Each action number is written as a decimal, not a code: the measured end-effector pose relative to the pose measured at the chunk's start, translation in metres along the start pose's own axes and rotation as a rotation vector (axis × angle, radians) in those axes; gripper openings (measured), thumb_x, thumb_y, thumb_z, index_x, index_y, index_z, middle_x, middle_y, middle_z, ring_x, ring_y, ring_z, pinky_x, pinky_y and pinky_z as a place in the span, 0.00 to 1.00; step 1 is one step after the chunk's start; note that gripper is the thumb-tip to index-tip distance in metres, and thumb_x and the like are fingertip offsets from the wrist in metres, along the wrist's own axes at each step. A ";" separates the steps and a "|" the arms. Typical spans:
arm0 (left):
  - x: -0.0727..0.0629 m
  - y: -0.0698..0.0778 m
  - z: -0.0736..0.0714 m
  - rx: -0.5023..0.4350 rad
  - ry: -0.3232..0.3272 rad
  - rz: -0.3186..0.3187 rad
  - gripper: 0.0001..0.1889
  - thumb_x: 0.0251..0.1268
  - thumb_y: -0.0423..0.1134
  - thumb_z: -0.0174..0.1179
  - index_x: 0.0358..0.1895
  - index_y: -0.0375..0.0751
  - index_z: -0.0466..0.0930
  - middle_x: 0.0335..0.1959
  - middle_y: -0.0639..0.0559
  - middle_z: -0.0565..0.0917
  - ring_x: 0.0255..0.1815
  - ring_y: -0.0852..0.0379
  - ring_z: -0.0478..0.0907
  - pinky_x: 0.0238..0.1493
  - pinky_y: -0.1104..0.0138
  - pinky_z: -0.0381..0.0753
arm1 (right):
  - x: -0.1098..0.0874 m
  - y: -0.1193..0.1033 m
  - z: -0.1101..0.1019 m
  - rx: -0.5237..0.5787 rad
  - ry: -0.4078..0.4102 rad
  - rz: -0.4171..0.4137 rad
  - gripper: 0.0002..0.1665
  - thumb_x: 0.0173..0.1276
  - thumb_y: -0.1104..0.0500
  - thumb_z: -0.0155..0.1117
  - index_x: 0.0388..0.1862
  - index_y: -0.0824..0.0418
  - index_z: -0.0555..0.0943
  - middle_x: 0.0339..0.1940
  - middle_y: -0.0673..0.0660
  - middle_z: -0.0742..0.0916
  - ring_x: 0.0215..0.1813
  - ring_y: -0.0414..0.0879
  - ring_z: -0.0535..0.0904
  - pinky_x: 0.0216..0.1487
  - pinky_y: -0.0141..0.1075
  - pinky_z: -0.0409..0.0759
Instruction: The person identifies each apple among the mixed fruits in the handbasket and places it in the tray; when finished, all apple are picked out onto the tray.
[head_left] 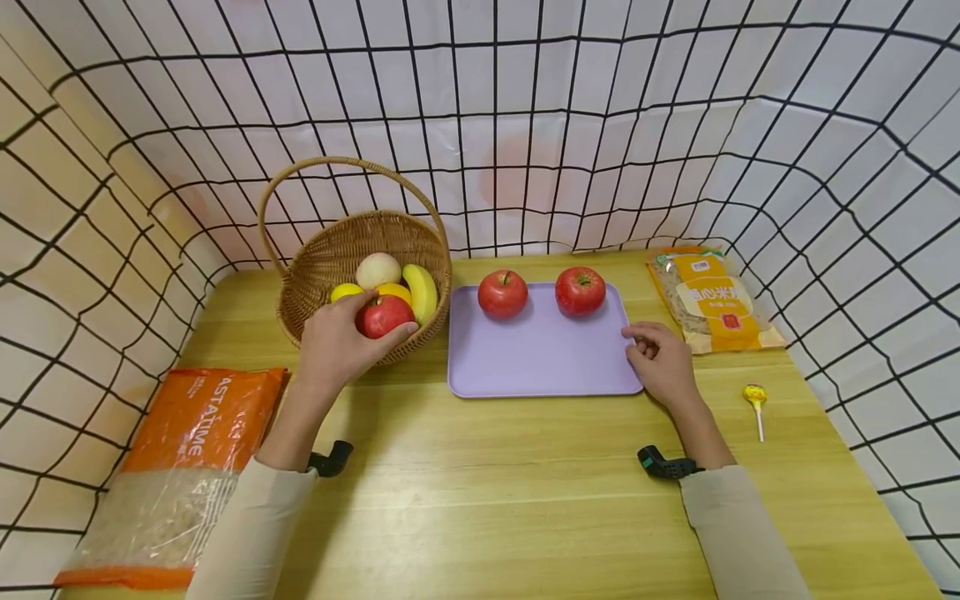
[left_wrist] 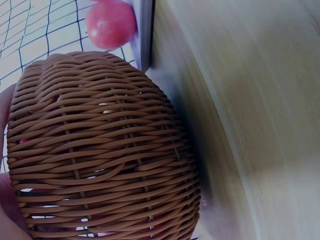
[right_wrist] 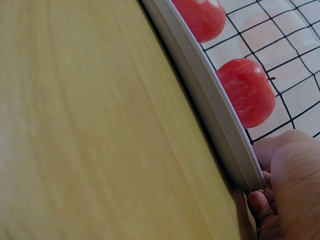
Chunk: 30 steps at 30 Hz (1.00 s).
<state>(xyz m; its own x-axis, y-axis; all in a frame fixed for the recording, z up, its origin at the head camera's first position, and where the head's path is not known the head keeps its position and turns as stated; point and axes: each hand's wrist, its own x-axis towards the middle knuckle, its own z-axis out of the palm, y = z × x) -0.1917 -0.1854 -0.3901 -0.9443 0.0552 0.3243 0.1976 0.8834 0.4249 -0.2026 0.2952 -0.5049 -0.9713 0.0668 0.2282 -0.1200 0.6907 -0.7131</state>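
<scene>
In the head view, my left hand (head_left: 337, 337) reaches into a wicker basket (head_left: 318, 258) and grips a red apple (head_left: 386, 317) between thumb and fingers. Beside that apple lie a banana (head_left: 422, 293), yellow fruit (head_left: 346, 291) and a pale round fruit (head_left: 378, 271). The basket's woven wall (left_wrist: 100, 145) hides most of this hand in the left wrist view. My right hand (head_left: 660, 362) holds the right edge of a lilac tray (head_left: 547, 358), its fingers curled at the rim. Two more red apples, one left (head_left: 502, 294) and one right (head_left: 580, 292), sit on the tray's far side.
An orange-and-clear pasta bag (head_left: 180, 467) lies at the left of the wooden table (head_left: 480, 500). At the right are a yellow food packet (head_left: 712, 300) and a yellow lollipop (head_left: 756, 400). Grid-patterned cloth (head_left: 517, 125) encloses the back and sides.
</scene>
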 end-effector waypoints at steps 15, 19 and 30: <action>0.001 0.002 0.000 -0.104 0.083 0.000 0.45 0.47 0.70 0.75 0.63 0.41 0.81 0.54 0.38 0.86 0.50 0.38 0.84 0.45 0.46 0.86 | 0.000 0.000 0.002 -0.005 0.004 -0.007 0.14 0.70 0.65 0.62 0.52 0.63 0.88 0.55 0.62 0.84 0.35 0.46 0.72 0.32 0.25 0.67; 0.001 0.003 0.000 -0.144 0.105 0.008 0.44 0.47 0.68 0.76 0.64 0.42 0.80 0.58 0.40 0.84 0.54 0.38 0.82 0.48 0.45 0.86 | -0.001 -0.001 0.001 -0.002 0.003 -0.008 0.14 0.70 0.66 0.63 0.52 0.63 0.88 0.55 0.62 0.84 0.35 0.46 0.72 0.32 0.25 0.67; 0.005 0.011 -0.001 -0.213 0.199 0.019 0.47 0.44 0.66 0.78 0.68 0.45 0.78 0.60 0.41 0.84 0.57 0.42 0.81 0.50 0.46 0.87 | -0.001 0.000 0.000 0.006 -0.010 0.003 0.15 0.70 0.65 0.62 0.53 0.63 0.87 0.56 0.62 0.84 0.36 0.47 0.72 0.32 0.25 0.67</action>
<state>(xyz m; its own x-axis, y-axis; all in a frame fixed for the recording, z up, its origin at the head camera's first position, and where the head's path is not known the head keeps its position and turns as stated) -0.1938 -0.1765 -0.3827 -0.8738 -0.0402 0.4846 0.2854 0.7646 0.5779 -0.2014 0.2951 -0.5044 -0.9738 0.0618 0.2189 -0.1179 0.6860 -0.7180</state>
